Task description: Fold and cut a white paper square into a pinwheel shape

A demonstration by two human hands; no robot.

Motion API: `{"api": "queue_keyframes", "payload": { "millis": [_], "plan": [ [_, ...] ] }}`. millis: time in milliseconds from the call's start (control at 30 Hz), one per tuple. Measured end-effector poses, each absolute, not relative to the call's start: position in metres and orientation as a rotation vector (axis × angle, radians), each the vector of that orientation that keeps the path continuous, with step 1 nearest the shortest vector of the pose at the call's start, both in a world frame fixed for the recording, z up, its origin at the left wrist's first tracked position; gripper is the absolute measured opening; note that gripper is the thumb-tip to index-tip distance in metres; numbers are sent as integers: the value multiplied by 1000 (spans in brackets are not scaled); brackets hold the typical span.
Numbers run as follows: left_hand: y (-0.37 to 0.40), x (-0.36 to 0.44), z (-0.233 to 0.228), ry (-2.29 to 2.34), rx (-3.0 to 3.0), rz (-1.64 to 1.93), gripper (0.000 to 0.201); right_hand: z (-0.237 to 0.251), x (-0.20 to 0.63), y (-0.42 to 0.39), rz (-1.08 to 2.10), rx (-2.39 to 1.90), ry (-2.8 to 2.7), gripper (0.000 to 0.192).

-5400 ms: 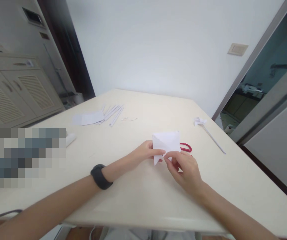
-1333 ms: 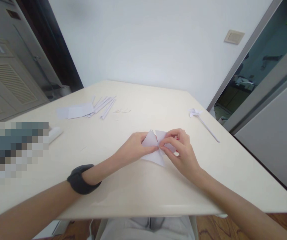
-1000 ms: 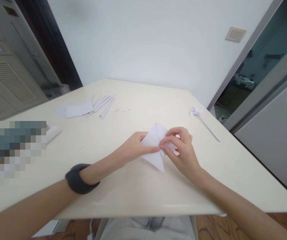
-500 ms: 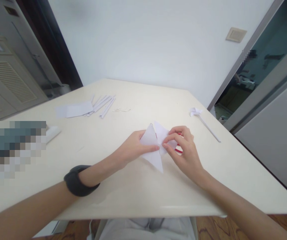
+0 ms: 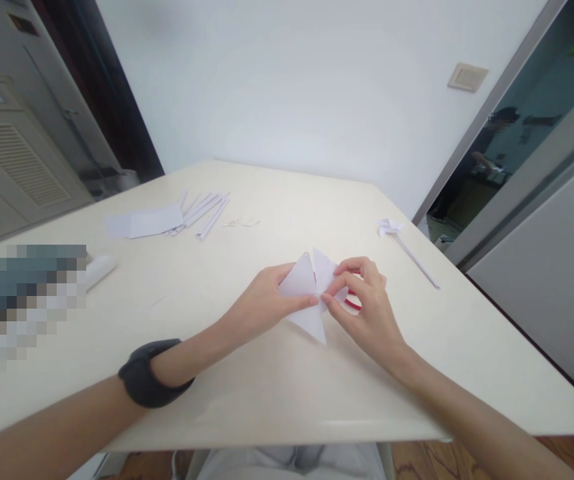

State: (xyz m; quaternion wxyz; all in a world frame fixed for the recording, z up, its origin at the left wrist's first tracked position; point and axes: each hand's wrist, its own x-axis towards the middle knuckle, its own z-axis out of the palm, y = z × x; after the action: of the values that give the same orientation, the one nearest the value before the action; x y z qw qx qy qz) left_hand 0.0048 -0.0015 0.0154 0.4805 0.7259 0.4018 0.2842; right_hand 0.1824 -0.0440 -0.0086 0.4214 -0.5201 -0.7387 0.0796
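A white piece of paper [image 5: 298, 279] with slits cut in from its corners is held above the table. My left hand [image 5: 267, 297] grips it from the left, thumb on top near the middle and fingers underneath. With thumb and fingertips, my right hand [image 5: 367, 297] pinches the paper close to its centre from the right. Red curved loops [image 5: 353, 304], like scissor handles, show behind my right hand; the rest of that tool is hidden by paper and fingers.
A finished paper pinwheel [image 5: 391, 229] on a stick lies at right. Paper sheets [image 5: 154, 223], rolled paper sticks [image 5: 211, 217] and small scraps [image 5: 241, 223] lie at back left. A white roll [image 5: 101, 271] sits at far left. Beyond the doorway is another person [image 5: 484, 157].
Both hands and the paper stay almost in place, with the paper tilted slightly. The view has shifted a little. My right fingers remain pinched at the paper's centre.
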Motion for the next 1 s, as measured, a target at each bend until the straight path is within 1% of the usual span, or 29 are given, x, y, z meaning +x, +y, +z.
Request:
{"api": "queue_keyframes", "payload": {
  "millis": [233, 500, 733, 900, 933, 1000],
  "plan": [
    [1, 4, 5, 994, 1810, 732, 29, -8, 181, -45, 215, -1310, -1843, 8],
    [-3, 4, 18, 985, 1796, 658, 30, -8, 181, -44, 218, -1311, -1838, 7],
    [-3, 6, 13, 991, 1711, 763, 27, -7, 183, -43, 237, -1280, -1827, 3],
    [-3, 7, 15, 1016, 1572, 810, 29, -4, 195, -35, 199, -1269, -1622, 20],
    [-3, 7, 15, 1017, 1565, 823, 29, -3, 197, -33, 209, -1286, -1595, 22],
    [-2, 6, 13, 1015, 1570, 844, 31, -3, 201, -30, 244, -1305, -1594, 18]
  ]
}}
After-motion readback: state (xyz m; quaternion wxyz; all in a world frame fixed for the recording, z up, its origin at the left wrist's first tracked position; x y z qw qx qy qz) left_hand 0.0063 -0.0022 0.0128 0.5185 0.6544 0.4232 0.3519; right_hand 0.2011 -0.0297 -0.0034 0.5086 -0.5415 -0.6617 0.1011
